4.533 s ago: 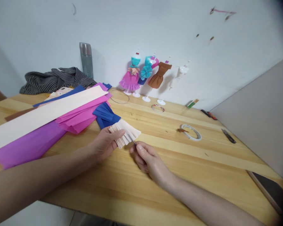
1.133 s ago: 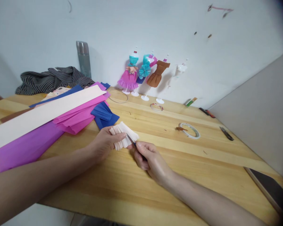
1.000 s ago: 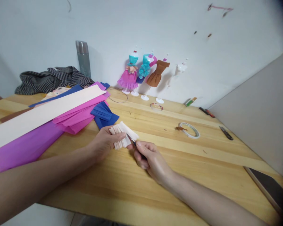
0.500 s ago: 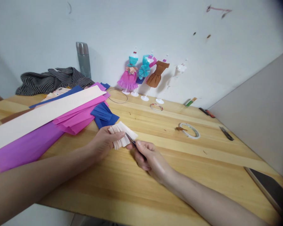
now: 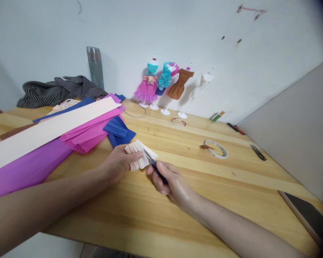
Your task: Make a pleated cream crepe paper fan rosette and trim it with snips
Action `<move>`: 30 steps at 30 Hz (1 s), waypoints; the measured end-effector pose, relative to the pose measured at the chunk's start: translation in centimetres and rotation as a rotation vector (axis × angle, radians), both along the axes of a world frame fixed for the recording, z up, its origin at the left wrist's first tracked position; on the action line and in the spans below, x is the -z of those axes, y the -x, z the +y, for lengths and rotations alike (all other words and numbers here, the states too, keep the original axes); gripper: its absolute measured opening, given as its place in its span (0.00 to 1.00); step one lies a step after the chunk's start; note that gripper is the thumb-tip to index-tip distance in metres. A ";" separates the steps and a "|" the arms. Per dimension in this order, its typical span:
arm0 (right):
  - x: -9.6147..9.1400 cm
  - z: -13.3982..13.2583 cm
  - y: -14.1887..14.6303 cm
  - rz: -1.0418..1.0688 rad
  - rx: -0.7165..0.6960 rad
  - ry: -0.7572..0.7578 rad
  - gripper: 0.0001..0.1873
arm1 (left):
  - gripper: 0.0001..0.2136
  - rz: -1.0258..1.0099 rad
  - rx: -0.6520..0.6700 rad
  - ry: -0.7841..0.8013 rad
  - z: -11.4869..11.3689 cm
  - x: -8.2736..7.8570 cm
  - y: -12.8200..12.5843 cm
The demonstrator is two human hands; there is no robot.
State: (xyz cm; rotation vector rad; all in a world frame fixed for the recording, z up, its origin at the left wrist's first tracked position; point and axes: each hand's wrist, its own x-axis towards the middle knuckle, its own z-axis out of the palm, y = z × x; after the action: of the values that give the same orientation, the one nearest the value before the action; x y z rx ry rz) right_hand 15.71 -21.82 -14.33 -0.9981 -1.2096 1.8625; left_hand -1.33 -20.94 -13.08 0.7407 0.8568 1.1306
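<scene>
My left hand (image 5: 118,165) pinches a small pleated piece of cream crepe paper (image 5: 139,157) just above the wooden table (image 5: 183,150). My right hand (image 5: 168,179) is closed around small blue-handled scissors (image 5: 152,165). The blades point up and left into the right edge of the pleated paper. Both hands meet near the middle of the table, close to its front half.
Long sheets of cream, pink, purple and blue crepe paper (image 5: 51,132) lie at the left. Small dress-form dolls (image 5: 164,84) stand by the wall, with a grey bottle (image 5: 95,68) and striped cloth (image 5: 56,89). A tape ring (image 5: 217,149), a cutter (image 5: 258,152) and a tablet (image 5: 309,218) lie on the right.
The scissors went from beside the pleated paper's edge to reaching into it. In the last half second the blue handle has slid further out of my right hand. My left hand stays put.
</scene>
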 end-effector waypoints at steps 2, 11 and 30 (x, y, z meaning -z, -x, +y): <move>0.0 0.0 0.0 -0.034 -0.020 -0.018 0.23 | 0.13 -0.007 -0.008 0.006 0.0 -0.1 0.0; 0.0 -0.1 0.0 -0.053 -0.048 -0.039 0.24 | 0.12 -0.022 -0.003 0.004 -0.1 -0.4 -0.1; 0.7 0.1 -0.2 -0.041 -0.073 -0.064 0.23 | 0.14 0.082 -0.019 -0.014 0.2 -0.1 0.2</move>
State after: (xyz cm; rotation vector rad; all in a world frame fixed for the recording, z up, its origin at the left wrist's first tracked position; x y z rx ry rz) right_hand 15.87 -21.72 -15.00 -0.9736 -1.3374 1.8549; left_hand -1.48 -20.79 -13.01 0.7961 0.9275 1.1304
